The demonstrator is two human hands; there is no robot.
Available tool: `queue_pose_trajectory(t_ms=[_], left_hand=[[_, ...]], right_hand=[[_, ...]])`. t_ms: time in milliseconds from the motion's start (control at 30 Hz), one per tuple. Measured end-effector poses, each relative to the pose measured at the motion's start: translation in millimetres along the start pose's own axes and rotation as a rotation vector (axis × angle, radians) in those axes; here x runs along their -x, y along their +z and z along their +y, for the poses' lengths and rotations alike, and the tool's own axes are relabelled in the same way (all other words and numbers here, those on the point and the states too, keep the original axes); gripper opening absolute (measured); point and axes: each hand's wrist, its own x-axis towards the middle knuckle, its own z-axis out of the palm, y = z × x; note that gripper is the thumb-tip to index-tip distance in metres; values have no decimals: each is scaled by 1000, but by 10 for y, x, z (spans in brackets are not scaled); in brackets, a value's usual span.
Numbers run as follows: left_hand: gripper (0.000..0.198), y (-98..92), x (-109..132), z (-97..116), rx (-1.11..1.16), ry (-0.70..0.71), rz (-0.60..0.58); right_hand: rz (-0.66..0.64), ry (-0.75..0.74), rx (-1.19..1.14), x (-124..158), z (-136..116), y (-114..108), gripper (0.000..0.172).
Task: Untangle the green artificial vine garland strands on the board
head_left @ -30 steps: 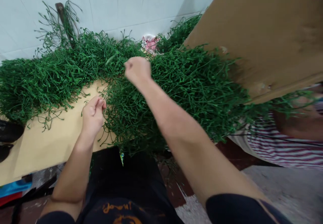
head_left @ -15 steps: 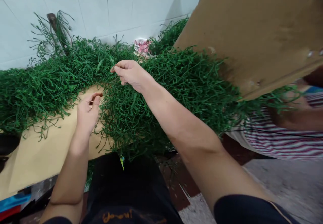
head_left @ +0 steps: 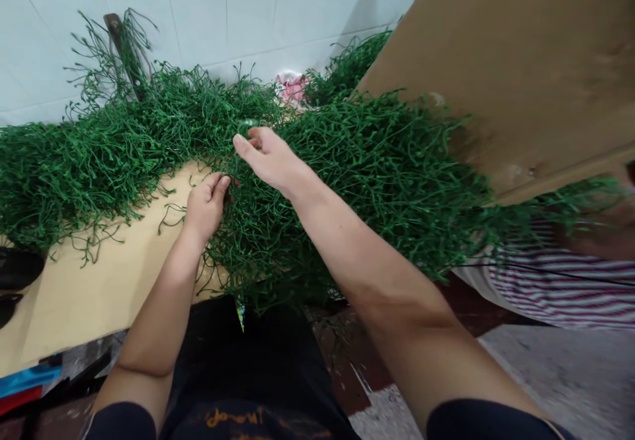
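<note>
Long heaps of thin green artificial stems (head_left: 367,155) with small bud-like tips cover much of the work surface. My left hand (head_left: 207,205) is at the left edge of the nearer heap, thumb and forefinger pinched together on green stems; exactly how many is hidden. Just above and to the right, my right hand (head_left: 268,159) hovers over the heap with thumb and fingers apart, holding nothing I can see. A small pale-green blur shows just beyond its fingertips. The farther heap (head_left: 114,142) stretches along the wall to the left.
Beneath the stems lies a tan cardboard sheet (head_left: 99,288). A large brown board (head_left: 506,83) leans in from the right. Against the tiled wall (head_left: 198,16) stands a brown upright piece (head_left: 116,36), near a pink-and-white item (head_left: 292,89). A person in a striped garment (head_left: 560,274) is at right.
My left hand has moved right to the edge of the nearer heap, and its fingers have closed. My right hand's fingers have parted from a pinch. The view has shifted slightly.
</note>
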Motion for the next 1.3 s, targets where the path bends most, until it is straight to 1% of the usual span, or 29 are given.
queue_pose_trajectory(t_ms=[33, 100, 167, 200, 233, 300, 367, 400, 467, 533, 600, 633, 667, 700, 733, 800, 867, 967, 1000, 1067, 1133, 1167, 1233, 1300], left_hand=[[36, -8, -2, 11, -5, 9, -2], [39, -5, -4, 8, -18, 24, -18], [42, 10, 5, -15, -19, 19, -51], [42, 16, 15, -27, -19, 10, -66], [42, 18, 29, -36, -25, -1, -72], [40, 10, 62, -39, -85, -21, -70], [38, -6, 98, -26, -187, -19, -82], [38, -13, 119, -15, -237, -10, -93], [39, -22, 177, 18, -309, 9, -99], [40, -30, 270, 73, -312, 40, -102], [42, -45, 395, 147, -280, 118, -163], [42, -57, 457, 182, -262, 162, -209], [43, -70, 508, 208, -243, 192, -251], [43, -85, 541, 219, -219, 191, -273], [44, -100, 553, 213, -190, 155, -266], [44, -127, 512, 148, -129, 23, -204], [41, -150, 420, 43, -148, -72, -168], [28, -209, 305, -80, -336, -71, -205], [30, -241, 287, -96, -392, -67, -193], [42, -306, 269, -87, -430, -69, -105], [46, -337, 251, -42, -360, -48, -4], [47, -326, 236, -16, -299, -27, 21], [47, -250, 193, 29, -163, 7, 9], [42, -132, 151, 48, -40, -5, -65]], right_hand=[[-29, 40, -14, 41, -21, 0, 47], [-144, 124, -122, 110, -115, -4, 45], [-274, 138, -233, 142, -221, -15, 42], [-297, 137, -270, 143, -260, -22, 39], [-283, 134, -279, 137, -287, -27, 37], [-191, 110, -184, 113, -304, -22, 36], [-91, 71, 10, 91, -292, 13, 37], [-62, 53, 110, 79, -280, 40, 37], [-43, 29, 271, 42, -234, 89, 37], [8, 31, 374, -36, -132, 85, 35], [132, 91, 429, -155, 38, -8, 35], [216, 141, 434, -219, 137, -84, 35], [270, 187, 411, -277, 231, -168, 38], [314, 189, 370, -322, 308, -249, 41], [334, 172, 317, -348, 356, -316, 44], [292, 104, 173, -338, 348, -380, 48], [177, 46, 2, -266, 217, -350, 48], [18, 50, -217, -140, -39, -238, 45], [-13, 66, -258, -106, -107, -210, 42], [-53, 86, -282, -50, -204, -183, 38], [-92, 90, -263, -6, -266, -178, 35], [-112, 89, -253, 12, -292, -176, 34], [-147, 85, -246, 36, -341, -164, 34], [-152, 67, -240, 42, -378, -142, 36]])
